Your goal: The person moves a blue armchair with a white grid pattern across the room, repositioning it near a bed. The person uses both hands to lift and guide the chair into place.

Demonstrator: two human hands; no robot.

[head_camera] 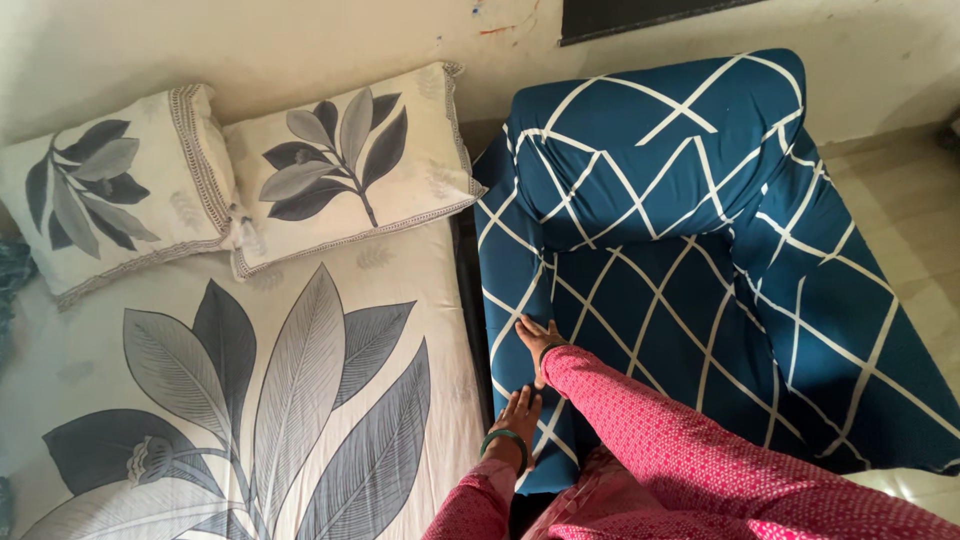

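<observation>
Hands flat, fingers extended, gripping nothing: left hand (518,412) and right hand (537,338) press the blue lattice-patterned sofa cover (640,300) beside the bed (250,400).

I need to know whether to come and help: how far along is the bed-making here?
Done: the white leaf-print sheet lies smooth with two matching pillows at its head. In hand: the left hand and right hand press flat on the blue, white-lined fitted cover at its near edge. Left: that cover looks wrinkled near the pillow bulge.

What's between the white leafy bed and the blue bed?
A narrow dark gap runs between the white bed and the blue bed; near its lower end, both hands rest on the blue cover.
</observation>
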